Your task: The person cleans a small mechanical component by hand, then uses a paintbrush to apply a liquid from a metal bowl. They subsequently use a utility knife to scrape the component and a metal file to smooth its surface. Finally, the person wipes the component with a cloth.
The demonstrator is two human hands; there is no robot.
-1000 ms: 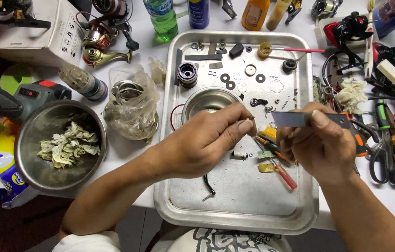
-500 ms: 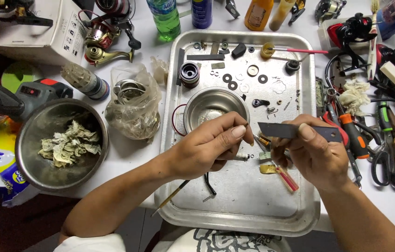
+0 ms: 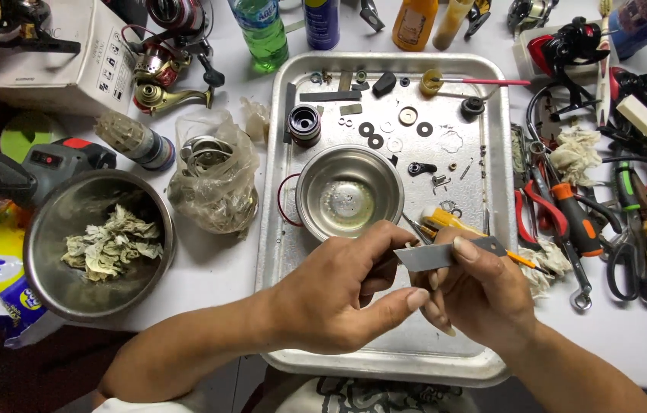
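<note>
**Hands at the parts tray: one small piece in work**

Hands first: our left hand (image 3: 339, 294) is closed, its thumb and forefinger pinched on something small that we cannot make out, with a thin tool handle running under the fingers. Our right hand (image 3: 480, 294) is closed around a flat grey metal plate (image 3: 446, 255), held level between the two hands, above the near half of the metal tray (image 3: 492, 367).

Items on the tray: a small steel bowl (image 3: 349, 191) with a little liquid in it; a dark cylindrical part (image 3: 305, 122); loose washers (image 3: 373, 140) and screws spread over the far half; a yellow-handled tool (image 3: 446, 220) just beyond our fingers.

Items on the desk (image 3: 216, 268): a large steel bowl (image 3: 98, 241) of crumpled wipes to the left, a plastic bag (image 3: 212, 180) of parts beside it, and pliers (image 3: 568, 214) and other hand tools to the right.

Progress, as we judge it: many parts lie apart and loose, so the strip-down looks largely done; the plate is in hand, and most pieces remain unassembled.
</note>
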